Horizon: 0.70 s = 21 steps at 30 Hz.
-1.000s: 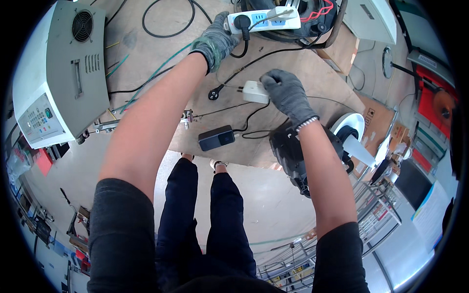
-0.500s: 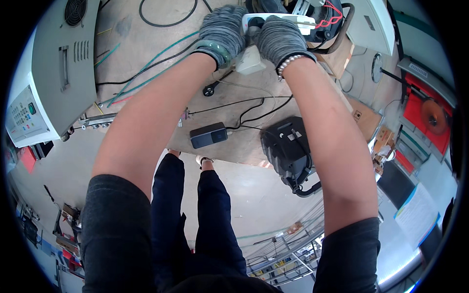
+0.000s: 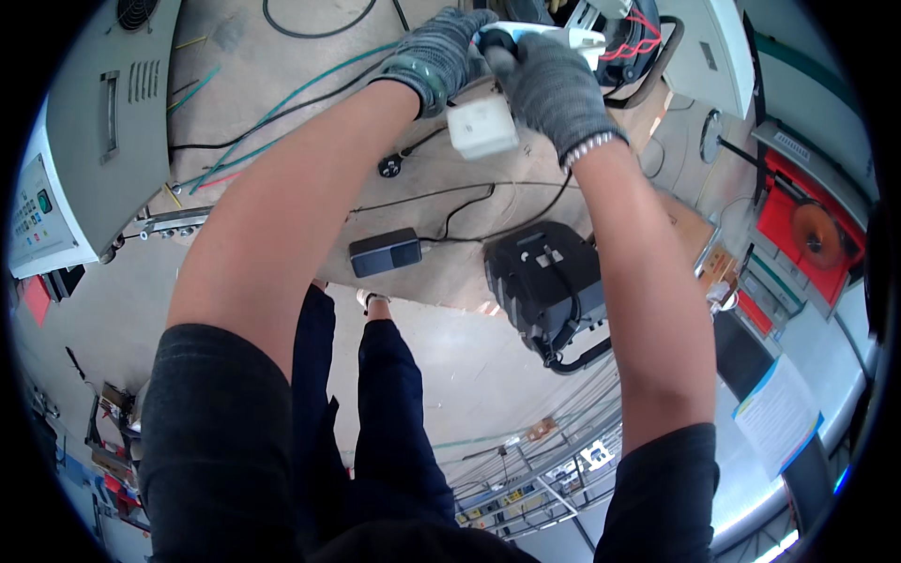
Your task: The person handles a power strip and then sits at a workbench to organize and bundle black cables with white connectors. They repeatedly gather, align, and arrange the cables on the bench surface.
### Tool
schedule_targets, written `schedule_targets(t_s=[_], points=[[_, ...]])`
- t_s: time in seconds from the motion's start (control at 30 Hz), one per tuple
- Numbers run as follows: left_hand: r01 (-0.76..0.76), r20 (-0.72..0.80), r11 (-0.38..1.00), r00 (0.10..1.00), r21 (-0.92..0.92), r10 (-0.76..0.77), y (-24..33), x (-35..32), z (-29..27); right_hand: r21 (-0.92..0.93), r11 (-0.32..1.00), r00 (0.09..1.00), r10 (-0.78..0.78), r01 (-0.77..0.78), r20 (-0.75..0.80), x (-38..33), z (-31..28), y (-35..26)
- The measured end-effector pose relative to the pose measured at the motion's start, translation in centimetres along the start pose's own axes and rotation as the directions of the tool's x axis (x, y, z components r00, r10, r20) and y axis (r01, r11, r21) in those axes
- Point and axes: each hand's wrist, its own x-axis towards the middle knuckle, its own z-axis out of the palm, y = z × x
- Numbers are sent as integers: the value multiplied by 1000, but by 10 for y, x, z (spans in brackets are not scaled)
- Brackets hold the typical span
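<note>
At the far edge of the workbench point(image 3: 282, 75), both of my hands, in grey knitted gloves, are on a long white device point(image 3: 587, 39). The fingers of my left hand point(image 3: 439, 54) close on its left end, next to a dark round part point(image 3: 496, 39). My right hand point(image 3: 554, 89) grips it from the near side, fingers curled and partly hidden. Just below, between my wrists, is a white boxy block point(image 3: 481, 127); whether it joins the device is hidden. Beyond my right hand, red wires point(image 3: 638, 42) run over a black machine part.
A grey cabinet with a keypad point(image 3: 94, 141) stands at the left. Cables, a black plug point(image 3: 389, 166), a dark rectangular box point(image 3: 385, 253) and a black machine with a handle point(image 3: 544, 281) lie nearer me. A red machine point(image 3: 807, 225) is at the right.
My right hand has turned and shifted slightly right and nearer me. My left hand has tilted further over the device. More of the white block shows now. The view has shifted slightly.
</note>
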Motion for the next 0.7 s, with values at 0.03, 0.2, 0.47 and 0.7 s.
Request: schedule_targets(t_s=[0.03,0.2,0.47,0.7], points=[[-3,-70,1000,998,31,5,1,-2,-1,-24,999,999,39,-38,31,-4,2,6],[-94,-49,996,994,-2,94,-4,-8,1,91,996,998,-23,18,51,-23,10,27],[-308,-284,886,865,348,413,1,-18,5,232,972,998,-54,50,12,-24,4,26],[414,-362,888,811,-200,-459,-65,-58,-35,307,949,997,-61,75,-56,-33,-2,40]])
